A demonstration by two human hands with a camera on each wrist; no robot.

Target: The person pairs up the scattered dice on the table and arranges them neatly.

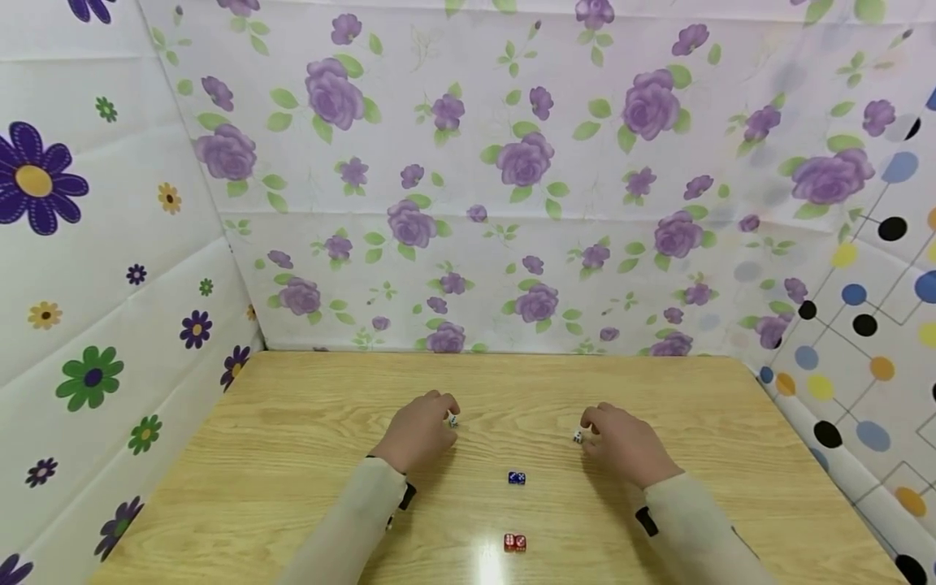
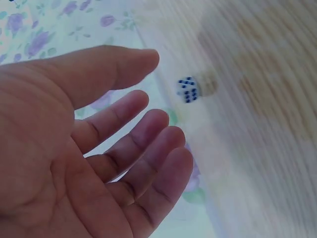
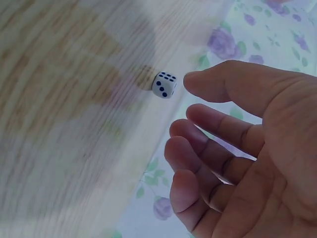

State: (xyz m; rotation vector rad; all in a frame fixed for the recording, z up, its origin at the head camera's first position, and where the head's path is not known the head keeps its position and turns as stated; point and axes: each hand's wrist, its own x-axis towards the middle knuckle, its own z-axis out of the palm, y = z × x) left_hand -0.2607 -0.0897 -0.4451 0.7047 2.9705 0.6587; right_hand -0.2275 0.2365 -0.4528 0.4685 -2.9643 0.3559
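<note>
Pale left sleeve (image 1: 344, 520) and pale right sleeve (image 1: 705, 524) come closest to the camera, running forward to two hands that stand well apart above the table (image 1: 241, 487). Just past the left thumb's tip lies one white die (image 2: 188, 89) with dark blue dots, a narrow gap between it and the left hand (image 1: 420, 431). Another white die (image 3: 164, 85), marked the same way, sits just beside the tip of the right thumb, also a little clear of the right hand (image 1: 625, 443); it shows six dots on one face and three on another. Both hands are loosely bent, each thumb spread away from its fingers, and the two dice rest on the wood on the inner sides of the hands.

Between the hands, and nearer the person than either, a pair of blue dice (image 1: 517, 478) sits side by side. Nearer still, between the forearms, is a pair of red dice (image 1: 515, 542), with a bright glare on the wood beside them. Dark bands show at the left wrist (image 1: 408, 496) and the right wrist (image 1: 647, 521). Beyond the hands hangs a purple-rose cloth (image 1: 453, 268); a daisy-print cloth (image 1: 95, 309) stands off to the left hand's side, a dotted cloth (image 1: 870, 349) to the right hand's.
</note>
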